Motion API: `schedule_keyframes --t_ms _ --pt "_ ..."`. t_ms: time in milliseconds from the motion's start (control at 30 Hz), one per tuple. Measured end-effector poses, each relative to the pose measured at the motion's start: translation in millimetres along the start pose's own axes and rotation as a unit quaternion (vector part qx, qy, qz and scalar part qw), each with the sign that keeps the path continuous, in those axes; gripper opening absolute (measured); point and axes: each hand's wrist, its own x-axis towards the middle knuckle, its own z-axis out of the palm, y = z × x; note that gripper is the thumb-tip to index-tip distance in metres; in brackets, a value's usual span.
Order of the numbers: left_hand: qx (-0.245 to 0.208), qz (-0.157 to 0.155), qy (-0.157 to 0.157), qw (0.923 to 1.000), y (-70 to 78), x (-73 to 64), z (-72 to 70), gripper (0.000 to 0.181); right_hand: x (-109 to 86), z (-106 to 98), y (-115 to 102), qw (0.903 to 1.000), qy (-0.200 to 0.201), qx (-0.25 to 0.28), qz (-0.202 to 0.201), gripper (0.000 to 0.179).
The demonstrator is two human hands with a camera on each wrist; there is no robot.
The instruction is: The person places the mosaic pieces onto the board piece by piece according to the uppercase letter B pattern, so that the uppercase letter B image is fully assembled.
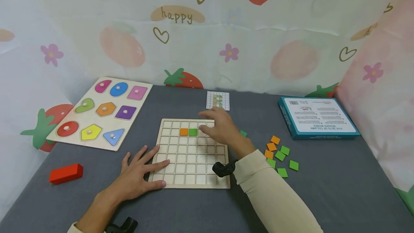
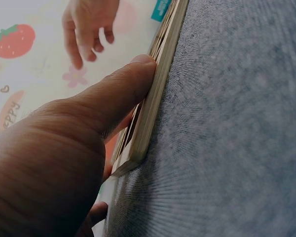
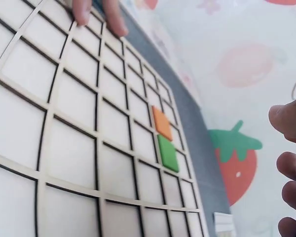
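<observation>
A wooden grid board (image 1: 191, 158) lies flat on the table, with an orange tile (image 1: 183, 132) and a green tile (image 1: 192, 132) side by side in its second row from the far edge. My left hand (image 1: 139, 172) rests on the board's left edge with fingers spread; in the left wrist view its thumb presses the rim. Over the board's far right corner hovers my right hand (image 1: 220, 127), clear of the grid. Its thumb and fingertips (image 3: 292, 168) are apart in the right wrist view, and no tile shows between them.
Loose orange tiles (image 1: 271, 146) and green tiles (image 1: 293, 165) lie right of the board. A small pattern card (image 1: 218, 100) is behind it. A teal box (image 1: 318, 118) stands back right, a shape puzzle (image 1: 105, 125) back left, a red block (image 1: 66, 174) at left.
</observation>
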Motion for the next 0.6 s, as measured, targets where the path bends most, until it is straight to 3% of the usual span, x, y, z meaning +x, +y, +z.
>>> schedule_keyframes --t_ms 600 --pt "-0.006 -0.001 0.001 1.0000 0.8 -0.9 -0.7 0.064 -22.7 -29 -19 0.9960 0.076 -0.015 -0.044 0.038"
